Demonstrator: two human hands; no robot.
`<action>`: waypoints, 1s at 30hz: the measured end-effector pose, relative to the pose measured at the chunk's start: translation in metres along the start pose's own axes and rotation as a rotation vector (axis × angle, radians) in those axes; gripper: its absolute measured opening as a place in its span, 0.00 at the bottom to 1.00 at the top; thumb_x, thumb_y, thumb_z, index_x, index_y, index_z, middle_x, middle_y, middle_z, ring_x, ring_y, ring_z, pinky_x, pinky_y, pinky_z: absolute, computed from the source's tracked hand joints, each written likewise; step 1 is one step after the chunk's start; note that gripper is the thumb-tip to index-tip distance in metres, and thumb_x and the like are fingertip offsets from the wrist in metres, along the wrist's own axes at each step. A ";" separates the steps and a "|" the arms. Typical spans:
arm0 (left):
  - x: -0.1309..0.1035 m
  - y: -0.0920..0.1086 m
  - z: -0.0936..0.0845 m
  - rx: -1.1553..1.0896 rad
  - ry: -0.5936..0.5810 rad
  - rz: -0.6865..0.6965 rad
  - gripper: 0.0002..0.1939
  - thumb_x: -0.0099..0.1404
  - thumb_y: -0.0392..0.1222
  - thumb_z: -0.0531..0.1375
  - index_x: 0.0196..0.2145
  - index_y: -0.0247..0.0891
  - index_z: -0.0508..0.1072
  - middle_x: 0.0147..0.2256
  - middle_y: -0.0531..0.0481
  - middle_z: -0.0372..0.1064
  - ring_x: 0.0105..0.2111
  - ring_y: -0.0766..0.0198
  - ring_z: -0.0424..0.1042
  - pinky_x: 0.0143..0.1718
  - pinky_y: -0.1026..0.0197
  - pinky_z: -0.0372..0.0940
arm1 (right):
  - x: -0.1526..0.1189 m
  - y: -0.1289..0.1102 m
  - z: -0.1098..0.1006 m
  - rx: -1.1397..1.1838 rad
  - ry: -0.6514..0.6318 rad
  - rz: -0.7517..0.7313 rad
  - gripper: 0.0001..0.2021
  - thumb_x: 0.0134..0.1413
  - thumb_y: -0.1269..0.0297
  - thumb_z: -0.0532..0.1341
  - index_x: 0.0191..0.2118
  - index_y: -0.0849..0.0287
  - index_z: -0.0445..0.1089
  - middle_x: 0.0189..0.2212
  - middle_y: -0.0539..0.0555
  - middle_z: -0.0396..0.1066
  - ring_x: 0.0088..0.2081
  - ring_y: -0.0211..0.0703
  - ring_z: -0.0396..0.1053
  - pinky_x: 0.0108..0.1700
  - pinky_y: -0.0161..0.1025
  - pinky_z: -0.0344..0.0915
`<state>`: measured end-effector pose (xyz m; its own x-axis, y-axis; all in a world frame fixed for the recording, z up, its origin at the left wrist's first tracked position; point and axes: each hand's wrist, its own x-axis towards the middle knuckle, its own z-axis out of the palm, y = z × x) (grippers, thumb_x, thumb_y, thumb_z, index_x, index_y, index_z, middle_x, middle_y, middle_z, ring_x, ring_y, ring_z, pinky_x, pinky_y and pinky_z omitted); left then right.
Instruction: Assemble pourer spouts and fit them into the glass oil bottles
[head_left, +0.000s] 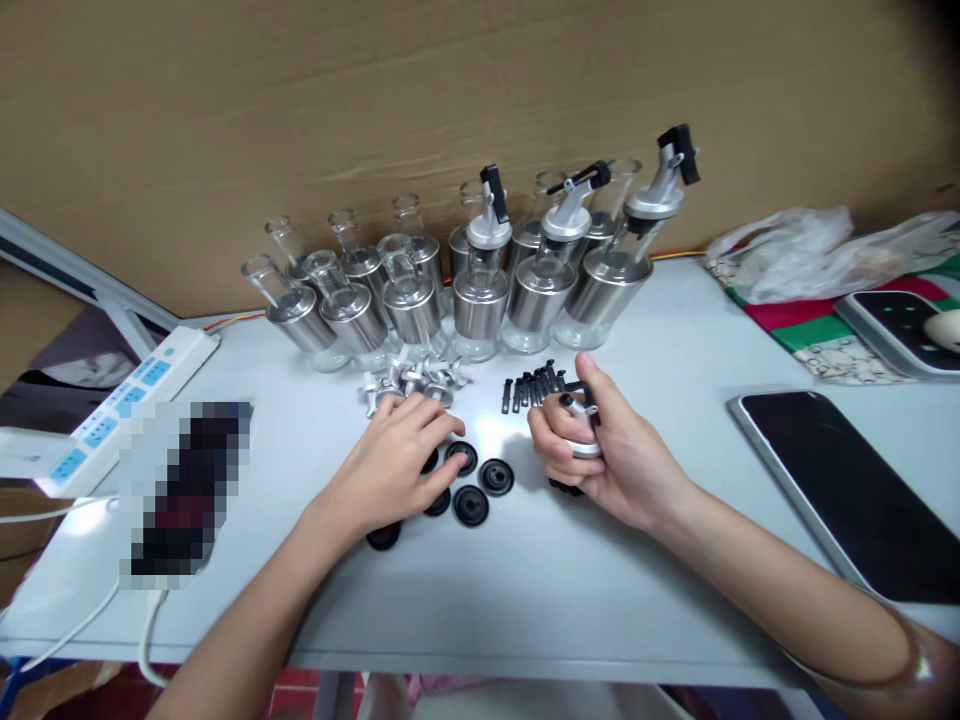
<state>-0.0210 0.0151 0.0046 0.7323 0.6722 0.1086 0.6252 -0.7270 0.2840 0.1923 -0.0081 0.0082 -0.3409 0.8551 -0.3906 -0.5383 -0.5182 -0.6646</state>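
Note:
My right hand (611,455) is wrapped round a silver pourer top (585,447) with a black lever. My left hand (405,460) hovers low over several black round discs (471,505), its fingers apart and nothing visibly held. Silver spout parts (420,378) lie in a pile just beyond my left hand. Small black levers (534,386) lie in a row beyond my right hand. Steel-banded glass bottles (409,305) stand in rows at the back; three at the right carry silver pourers (568,222) with black levers.
On the left lie a white power strip (127,405), cables and a blurred-out phone (187,490). To the right are a large black-screened phone (847,490), a dark-topped device (900,325) and a clear plastic bag (795,250) on patterned cloth. Cardboard rises behind the grey table (540,610).

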 end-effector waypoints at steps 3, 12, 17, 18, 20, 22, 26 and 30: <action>0.000 0.000 0.001 -0.003 -0.019 0.040 0.06 0.68 0.40 0.53 0.37 0.38 0.68 0.34 0.49 0.67 0.37 0.59 0.66 0.40 0.55 0.56 | 0.000 -0.001 -0.001 0.019 -0.028 -0.014 0.31 0.41 0.42 0.66 0.13 0.60 0.51 0.12 0.45 0.55 0.12 0.23 0.39 0.16 0.30 0.35; 0.002 -0.007 0.007 0.116 0.247 -0.109 0.12 0.68 0.36 0.51 0.49 0.34 0.65 0.46 0.42 0.68 0.50 0.53 0.64 0.48 0.52 0.58 | 0.000 -0.004 -0.003 0.059 0.013 -0.032 0.23 0.46 0.57 0.61 0.12 0.59 0.49 0.11 0.45 0.54 0.12 0.24 0.38 0.16 0.31 0.36; 0.002 -0.007 0.008 0.111 0.197 -0.131 0.14 0.69 0.36 0.50 0.50 0.34 0.65 0.49 0.41 0.68 0.52 0.53 0.63 0.49 0.51 0.57 | -0.003 -0.004 -0.001 0.046 -0.012 -0.070 0.23 0.47 0.59 0.58 0.11 0.59 0.47 0.10 0.46 0.52 0.11 0.26 0.39 0.15 0.31 0.38; 0.002 -0.007 0.008 0.110 0.197 -0.134 0.14 0.69 0.37 0.50 0.50 0.34 0.65 0.48 0.41 0.68 0.52 0.53 0.63 0.49 0.51 0.57 | -0.004 -0.005 -0.001 0.044 -0.013 -0.079 0.23 0.46 0.60 0.58 0.11 0.59 0.46 0.10 0.46 0.52 0.11 0.26 0.39 0.15 0.31 0.39; 0.002 -0.007 0.008 0.110 0.197 -0.142 0.13 0.69 0.37 0.50 0.49 0.34 0.66 0.48 0.41 0.68 0.51 0.53 0.64 0.48 0.51 0.57 | -0.005 -0.005 -0.001 0.046 -0.009 -0.101 0.22 0.46 0.60 0.57 0.10 0.59 0.46 0.10 0.46 0.52 0.12 0.26 0.39 0.16 0.32 0.39; 0.002 -0.007 0.007 0.111 0.202 -0.144 0.13 0.69 0.37 0.50 0.49 0.34 0.67 0.47 0.41 0.68 0.51 0.52 0.64 0.48 0.51 0.58 | -0.006 -0.005 -0.001 0.053 -0.001 -0.117 0.22 0.45 0.60 0.58 0.10 0.59 0.46 0.10 0.46 0.52 0.12 0.26 0.38 0.16 0.32 0.38; 0.002 -0.006 0.006 0.093 0.243 -0.126 0.12 0.68 0.35 0.50 0.47 0.34 0.68 0.45 0.42 0.69 0.49 0.53 0.66 0.47 0.50 0.59 | -0.005 -0.003 -0.001 0.035 0.017 -0.136 0.23 0.46 0.58 0.58 0.11 0.58 0.46 0.10 0.46 0.52 0.12 0.26 0.38 0.15 0.32 0.38; 0.000 -0.004 0.007 0.037 0.367 -0.121 0.11 0.67 0.36 0.52 0.47 0.37 0.67 0.44 0.43 0.70 0.47 0.56 0.67 0.47 0.52 0.61 | -0.003 -0.002 -0.001 -0.024 0.046 -0.187 0.25 0.48 0.54 0.59 0.12 0.58 0.46 0.10 0.45 0.52 0.12 0.26 0.37 0.16 0.32 0.36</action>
<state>-0.0222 0.0174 -0.0029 0.5115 0.7540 0.4121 0.7152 -0.6394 0.2823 0.1954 -0.0096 0.0097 -0.2010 0.9364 -0.2876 -0.5700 -0.3506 -0.7431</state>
